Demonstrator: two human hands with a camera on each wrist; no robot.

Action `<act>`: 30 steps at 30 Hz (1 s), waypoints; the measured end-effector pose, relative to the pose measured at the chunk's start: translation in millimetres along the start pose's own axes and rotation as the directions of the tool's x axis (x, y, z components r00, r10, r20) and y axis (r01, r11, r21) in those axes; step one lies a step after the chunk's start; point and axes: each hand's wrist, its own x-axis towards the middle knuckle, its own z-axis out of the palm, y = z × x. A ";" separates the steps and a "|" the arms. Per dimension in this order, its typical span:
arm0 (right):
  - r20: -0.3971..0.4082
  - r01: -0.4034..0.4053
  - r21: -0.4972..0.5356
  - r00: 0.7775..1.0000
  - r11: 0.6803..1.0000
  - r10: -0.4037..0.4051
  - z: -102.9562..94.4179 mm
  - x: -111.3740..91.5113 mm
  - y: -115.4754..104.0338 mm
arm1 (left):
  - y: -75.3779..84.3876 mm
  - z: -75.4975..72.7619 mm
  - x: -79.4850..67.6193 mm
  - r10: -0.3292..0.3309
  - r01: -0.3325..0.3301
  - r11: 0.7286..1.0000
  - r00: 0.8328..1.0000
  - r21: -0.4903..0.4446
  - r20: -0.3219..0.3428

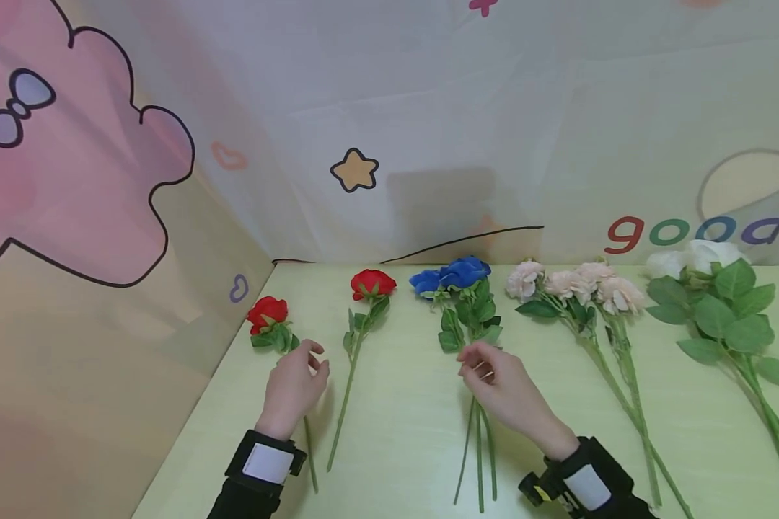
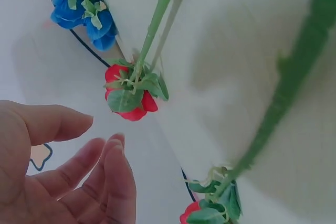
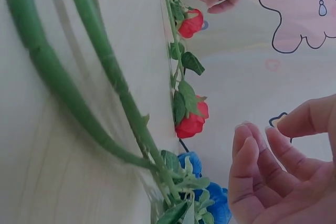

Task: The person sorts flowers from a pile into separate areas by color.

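My left hand (image 1: 293, 393) hovers over the stem of the leftmost red rose (image 1: 269, 315), its fingers loosely bent. A gap between thumb and fingertips shows in the left wrist view, with nothing held. A second red rose (image 1: 371, 284) lies just to the right of that hand. Over the upper stems of the blue flowers (image 1: 457, 275) is my right hand (image 1: 509, 389), partly hiding them. In the right wrist view its thumb and fingers (image 3: 247, 156) are relaxed and apart, with no stem between them; the blue flowers' green stems (image 3: 123, 95) run alongside.
To the right lie pale pink flowers (image 1: 574, 285) with long crossing stems. White flowers (image 1: 707, 256) with broad leaves are at the far right of the table (image 1: 402, 432). A printed cloth (image 1: 285, 158) hangs behind the table and along its left side.
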 end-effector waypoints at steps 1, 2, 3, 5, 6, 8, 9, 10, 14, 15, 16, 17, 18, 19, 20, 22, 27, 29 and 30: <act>0.002 0.002 0.010 1.000 1.000 -0.002 0.9 0.3 -1.0 | -0.4 -0.9 -0.8 -0.004 0.004 1.000 1.000 -0.001 -0.007; 0.008 0.002 0.020 1.000 1.000 -0.002 2.0 0.6 -1.8 | -1.0 -1.4 -1.6 -0.009 0.009 1.000 1.000 0.000 -0.012; 0.014 -0.001 0.033 1.000 0.999 0.000 3.2 1.0 -2.9 | -1.9 -1.8 -2.5 -0.013 0.013 1.000 1.000 -0.001 -0.017; 0.030 -0.007 0.070 1.000 0.998 0.005 6.0 2.1 -5.6 | -4.8 -2.6 -4.6 -0.024 0.024 1.000 0.999 0.002 -0.025; 0.037 -0.014 0.091 0.999 0.996 0.011 7.5 2.9 -7.2 | -6.4 -3.0 -5.6 -0.030 0.030 1.000 0.999 0.005 -0.029; 0.048 -0.029 0.129 0.999 0.991 0.023 11.1 4.8 -10.5 | -9.9 -4.3 -8.4 -0.036 0.037 0.999 0.998 0.011 -0.044; 0.052 -0.036 0.145 0.998 0.989 0.029 13.1 5.9 -12.5 | -12.0 -4.9 -9.6 -0.039 0.040 0.999 0.998 0.012 -0.051; 0.054 -0.043 0.159 0.998 0.986 0.035 15.3 7.1 -14.7 | -14.0 -5.5 -10.8 -0.043 0.044 0.999 0.997 0.012 -0.057; 0.064 -0.052 0.186 0.997 0.981 0.040 25.3 12.3 -23.4 | -21.6 -7.5 -15.3 -0.060 0.061 0.998 0.995 0.007 -0.075; 0.066 -0.051 0.187 0.997 0.981 0.039 28.1 13.6 -25.7 | -23.6 -7.5 -16.2 -0.064 0.065 0.998 0.995 0.008 -0.077; 0.067 -0.049 0.187 0.997 0.981 0.037 31.1 15.0 -27.7 | -25.6 -7.6 -17.2 -0.070 0.071 0.997 0.995 0.009 -0.077; 0.068 -0.043 0.185 0.997 0.982 0.030 34.2 16.3 -29.5 | -27.6 -7.7 -18.2 -0.077 0.078 0.997 0.994 0.011 -0.076; 0.069 -0.034 0.184 0.997 0.982 0.022 37.4 17.7 -31.2 | -29.6 -7.6 -19.2 -0.085 0.086 0.996 0.994 0.015 -0.073; 0.071 -0.024 0.179 0.997 0.984 0.012 40.8 19.1 -32.8 | -31.6 -7.5 -20.2 -0.093 0.094 0.995 0.993 0.018 -0.066; 0.074 -0.014 0.176 0.997 0.984 0.001 44.1 20.4 -34.4 | -33.5 -7.3 -21.1 -0.103 0.104 0.994 0.993 0.022 -0.057; 0.085 0.006 0.175 0.996 0.985 -0.022 51.1 23.1 -36.9 | -37.0 -7.3 -23.2 -0.124 0.125 0.992 0.992 0.027 -0.035; 0.134 0.005 0.174 0.991 0.985 -0.029 67.2 28.9 -41.4 | -42.7 -7.1 -28.0 -0.169 0.169 0.985 0.985 0.024 0.035; 0.151 -0.008 0.172 0.988 0.985 -0.018 72.7 30.5 -42.0 | -43.4 -6.5 -29.1 -0.183 0.181 0.983 0.981 0.024 0.066; 0.158 -0.013 0.169 0.987 0.986 -0.014 75.3 31.2 -41.8 | -43.6 -5.8 -29.3 -0.186 0.185 0.982 0.979 0.028 0.079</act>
